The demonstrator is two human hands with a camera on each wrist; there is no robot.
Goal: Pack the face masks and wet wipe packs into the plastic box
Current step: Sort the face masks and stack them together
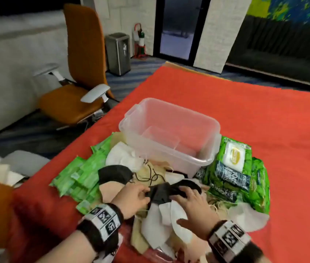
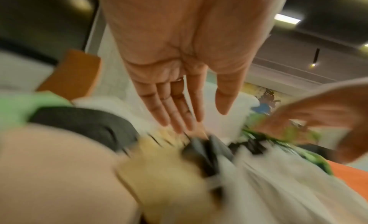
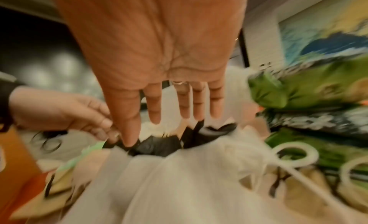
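A clear plastic box (image 1: 171, 154) stands empty on the red-covered table. In front of it lies a heap of white, beige and black face masks (image 1: 161, 219). Both hands meet on one crumpled black mask (image 1: 161, 192) on top of the heap. My left hand (image 1: 142, 194) touches its left end with straight fingers (image 2: 179, 117). My right hand (image 1: 186, 196) lies flat on its right part, with the fingers (image 3: 197, 107) spread and the thumb on the black mask (image 3: 159, 145). Small green wet wipe packs (image 1: 85, 173) lie to the left, and large wipe packs (image 1: 234, 168) are stacked to the right of the box.
A second black mask (image 1: 114, 173) and a white mask (image 1: 125, 156) lie near the box's front left corner. The red cloth (image 1: 264, 120) stretches far to the right and back. An orange office chair (image 1: 82, 73) and a metal bin (image 1: 118, 54) stand off the table's left side.
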